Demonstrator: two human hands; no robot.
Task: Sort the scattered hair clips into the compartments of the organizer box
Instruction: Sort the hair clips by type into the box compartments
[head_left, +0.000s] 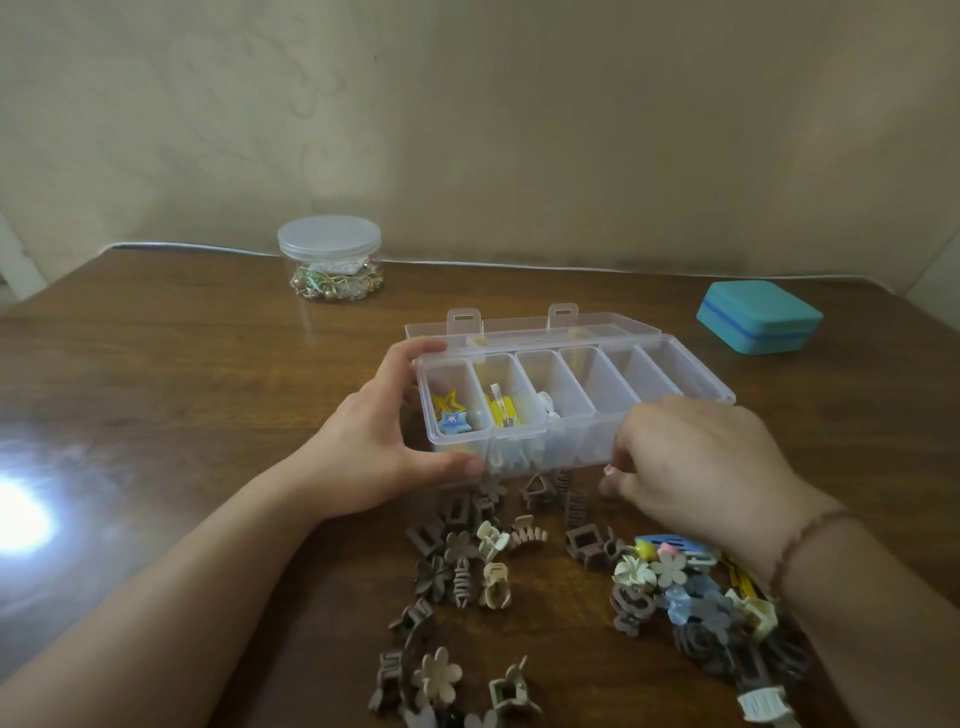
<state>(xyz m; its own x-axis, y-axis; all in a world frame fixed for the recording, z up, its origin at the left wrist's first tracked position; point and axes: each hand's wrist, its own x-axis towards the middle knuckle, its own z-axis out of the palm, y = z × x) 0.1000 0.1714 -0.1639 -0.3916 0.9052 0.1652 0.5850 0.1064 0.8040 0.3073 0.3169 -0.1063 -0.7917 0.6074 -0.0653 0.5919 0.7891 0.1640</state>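
Note:
A clear plastic organizer box (691, 371) stands open on the wooden table, its lid folded back. Its leftmost compartment holds yellow and blue star clips (451, 413), the second holds yellow clips (503, 410), and the third a white clip. My left hand (379, 441) grips the box's left end, thumb on the front corner and fingers on the back rim. My right hand (696, 467) is at the box's front right corner, fingers curled around a small pink clip (610, 470). Several brown, cream and blue hair clips (483, 561) lie scattered in front of the box.
A lidded clear jar (330, 260) of small accessories stands at the back left. A teal zip case (758, 317) lies at the back right. A second heap of clips (696, 597) sits under my right wrist. A wall runs along the table's far edge.

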